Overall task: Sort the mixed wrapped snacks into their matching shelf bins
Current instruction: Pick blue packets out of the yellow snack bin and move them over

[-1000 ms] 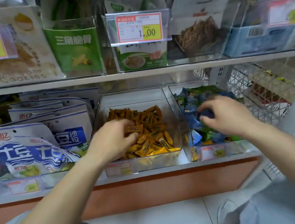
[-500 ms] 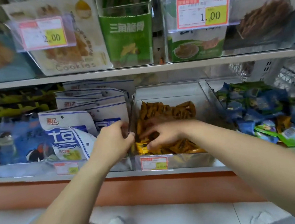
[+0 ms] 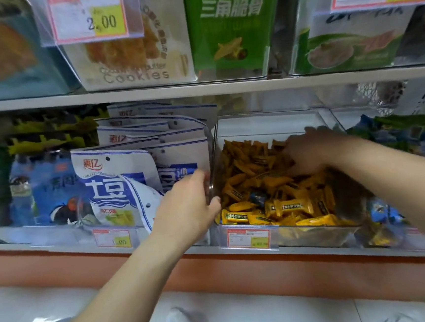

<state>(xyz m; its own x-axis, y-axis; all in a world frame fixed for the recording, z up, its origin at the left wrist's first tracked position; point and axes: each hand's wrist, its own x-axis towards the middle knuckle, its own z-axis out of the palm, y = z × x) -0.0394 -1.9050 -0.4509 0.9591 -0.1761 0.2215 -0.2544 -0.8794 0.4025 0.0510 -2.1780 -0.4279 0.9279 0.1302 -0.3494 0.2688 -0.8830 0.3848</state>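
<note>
Left hand (image 3: 187, 209) grips the bin (image 3: 267, 124) by its side wall. Right hand (image 3: 305, 152) reaches fingers-down into yellow snacks (image 3: 290, 206), which lie crosswise before it. Its grip cannot be told.

yellow wrapped snacks (image 3: 287, 207), heaped in clear bin (image 3: 267, 124)

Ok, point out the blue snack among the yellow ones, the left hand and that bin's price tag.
blue snack (image 3: 259, 198): head view, middle of wrapper.
left hand (image 3: 185, 212): head view, back of hand.
price tag (image 3: 247, 237): head view, centre of label.

Left hand (image 3: 188, 210) grips clear bin (image 3: 267, 124), right hand (image 3: 308, 152) touches yellow snacks (image 3: 291, 206).
</note>
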